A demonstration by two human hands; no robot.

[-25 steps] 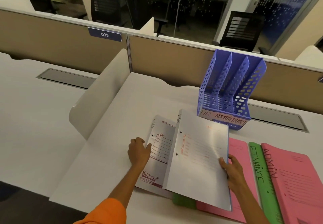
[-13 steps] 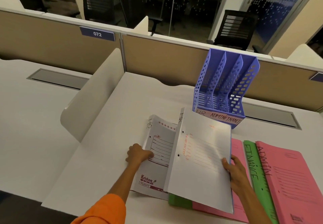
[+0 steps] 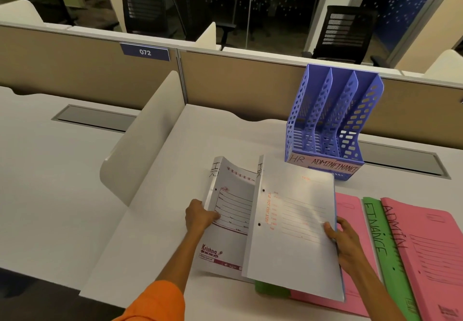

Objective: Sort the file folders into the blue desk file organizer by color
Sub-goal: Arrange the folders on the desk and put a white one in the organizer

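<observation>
Nothing is filed yet: all three slots of the blue organizer (image 3: 333, 122), labelled HR, ADMIN and FINANCE on its front lip, stand empty at the back of the table (image 3: 155, 233). You have two white folders up off the pile, both marked HR on the spine. Your left hand (image 3: 200, 216) pinches the left edge of the printed white folder (image 3: 230, 218), thumb on top, and your right hand (image 3: 344, 241) grips the right edge of the plainer white folder (image 3: 295, 228), fingers curled behind it. Both seem bound for the HR slot. Still flat on the table are a pink folder (image 3: 350, 223) partly under the white ones, a green FINANCE folder (image 3: 383, 245), a pink ADMIN folder (image 3: 431, 253), and a green corner (image 3: 270, 290) poking out below.
</observation>
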